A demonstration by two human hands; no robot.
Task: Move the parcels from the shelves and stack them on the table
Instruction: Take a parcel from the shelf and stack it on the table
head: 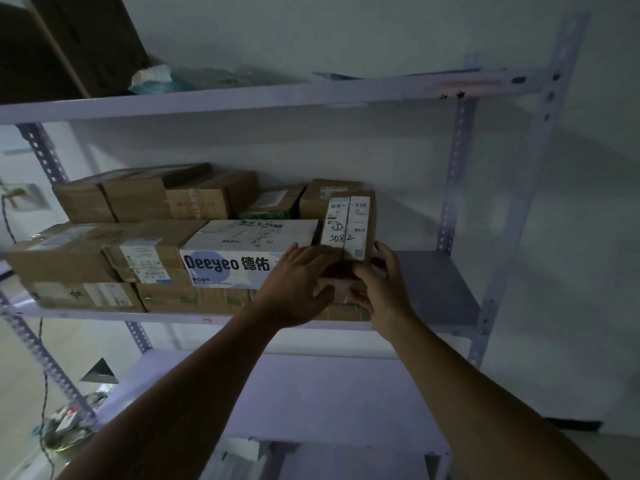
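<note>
Place: you are facing a dimly lit parcel storeroom.
Shelving: a slotted-angle metal rack point(453, 188) with pale boards stands against a bare wall point(346, 36).
Stock: cardboard parcels point(138, 199) crowd your middle shelf point(443, 289), stacked in layers.
Labels: printed shipping labels point(145, 261) with barcodes; an upright parcel point(349, 223) carries handwritten numbers.
Branding: one white carton point(235, 258) reads "Deeyeo".

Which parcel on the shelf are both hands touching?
The small brown parcel with the white label marked 3082, at the row's right end, between left hand and right hand.
</note>
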